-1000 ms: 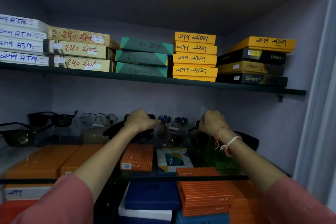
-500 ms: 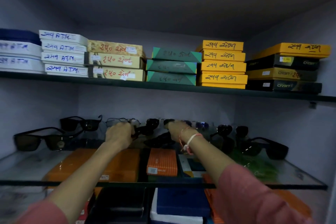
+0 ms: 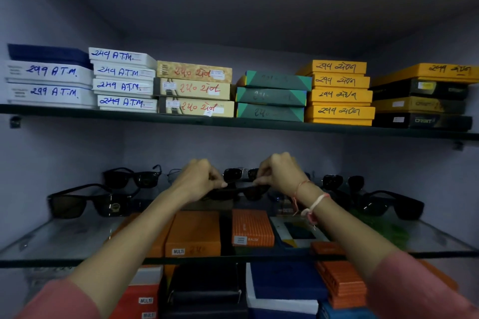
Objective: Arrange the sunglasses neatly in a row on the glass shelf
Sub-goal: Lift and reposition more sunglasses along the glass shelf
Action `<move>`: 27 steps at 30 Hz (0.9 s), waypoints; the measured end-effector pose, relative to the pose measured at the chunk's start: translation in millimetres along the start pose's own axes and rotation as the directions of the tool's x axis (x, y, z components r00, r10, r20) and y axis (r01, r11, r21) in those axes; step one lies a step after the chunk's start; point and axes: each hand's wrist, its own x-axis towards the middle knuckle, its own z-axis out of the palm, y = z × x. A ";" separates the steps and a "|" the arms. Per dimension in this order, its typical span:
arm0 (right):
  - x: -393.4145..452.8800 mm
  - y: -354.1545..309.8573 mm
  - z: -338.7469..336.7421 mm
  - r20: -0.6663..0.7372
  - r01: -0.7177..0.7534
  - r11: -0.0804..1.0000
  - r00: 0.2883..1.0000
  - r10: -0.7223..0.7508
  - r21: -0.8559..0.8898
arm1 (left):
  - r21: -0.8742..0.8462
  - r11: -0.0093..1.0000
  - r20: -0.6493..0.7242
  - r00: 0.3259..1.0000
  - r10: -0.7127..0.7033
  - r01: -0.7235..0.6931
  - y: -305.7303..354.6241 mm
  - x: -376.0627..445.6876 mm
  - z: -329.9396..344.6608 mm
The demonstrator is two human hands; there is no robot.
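Several dark sunglasses stand along the back of the glass shelf (image 3: pixel 64 241). Both my hands pinch one black pair (image 3: pixel 239 190) at mid-shelf: my left hand (image 3: pixel 198 180) holds its left end, my right hand (image 3: pixel 281 173) its right end. Behind it sits a silver-framed pair (image 3: pixel 239 173). To the left stand a large black pair (image 3: pixel 88 202) and another black pair (image 3: pixel 132 177). On the right are a round-lens pair (image 3: pixel 342 181) and a wide black pair (image 3: pixel 394 206). A thin wire-framed pair is mostly hidden behind my left hand.
The upper shelf (image 3: pixel 233 123) carries stacks of labelled boxes: white, beige, green, yellow, black. Orange boxes (image 3: pixel 194 230) and other boxes show through the glass from the shelf below. Walls close in on the left and right.
My hands have come closer together at mid-shelf, now pinching the two ends of one black pair. The view has shifted, so the shelves appear more centred.
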 end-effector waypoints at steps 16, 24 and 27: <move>-12.5 16.1 0.7 -0.057 -0.355 0.935 0.933 0.356 0.020 | -0.080 0.935 0.019 0.938 -0.345 0.346 9.9 6.5 1.5; -9.1 24.5 13.5 0.009 -0.376 0.926 0.926 0.376 -0.036 | -0.064 0.937 0.036 0.939 -0.341 0.343 7.2 12.5 14.4; -5.4 27.5 12.6 0.031 -0.364 0.929 0.930 0.367 -0.074 | 0.000 0.941 -0.041 0.940 -0.338 0.338 -1.7 19.8 13.9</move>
